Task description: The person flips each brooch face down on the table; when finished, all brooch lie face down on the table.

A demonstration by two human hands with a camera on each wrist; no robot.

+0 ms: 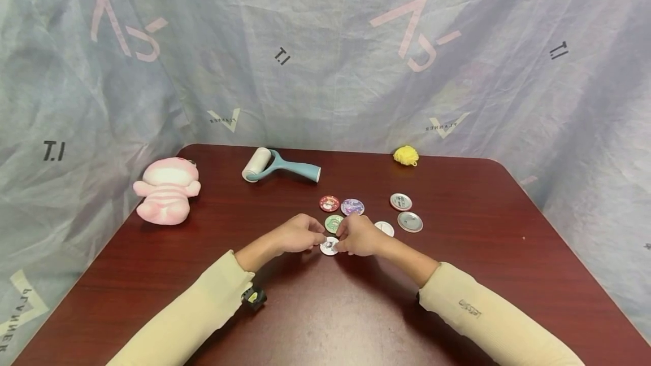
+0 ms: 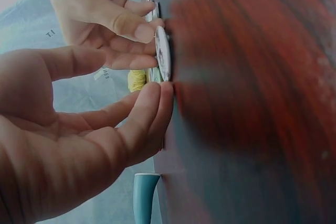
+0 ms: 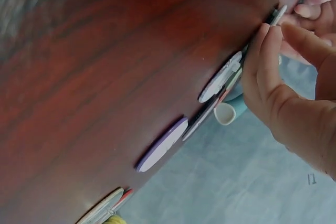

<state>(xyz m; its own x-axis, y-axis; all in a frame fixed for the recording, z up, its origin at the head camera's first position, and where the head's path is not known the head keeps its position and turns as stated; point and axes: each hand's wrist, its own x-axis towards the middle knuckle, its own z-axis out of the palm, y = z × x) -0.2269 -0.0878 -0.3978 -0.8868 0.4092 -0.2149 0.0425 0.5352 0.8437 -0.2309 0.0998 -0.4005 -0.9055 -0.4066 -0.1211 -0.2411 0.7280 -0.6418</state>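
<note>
A round white button badge (image 1: pixel 328 246) with a dark picture stands between both hands, low at the table. In the left wrist view the badge (image 2: pixel 163 53) is seen nearly edge-on. My right hand (image 1: pixel 362 236) pinches its right edge between thumb and fingers. The fingertips of my left hand (image 1: pixel 300 233) touch the opposite edge, its thumb held apart from the fingers. Just beyond lie a green badge (image 1: pixel 333 223), a red badge (image 1: pixel 329 203) and a purple badge (image 1: pixel 352 207). Another pale badge (image 1: pixel 385 228) is partly behind the right hand.
Two silvery badges (image 1: pixel 409 222) lie to the right. At the back are a blue-handled lint roller (image 1: pixel 292 168) and a yellow bath puff (image 1: pixel 406 155). A pink plush toy (image 1: pixel 169 191) sits at the left edge of the dark red table (image 1: pixel 488 275). Grey printed cloth (image 1: pixel 325 61) hangs behind.
</note>
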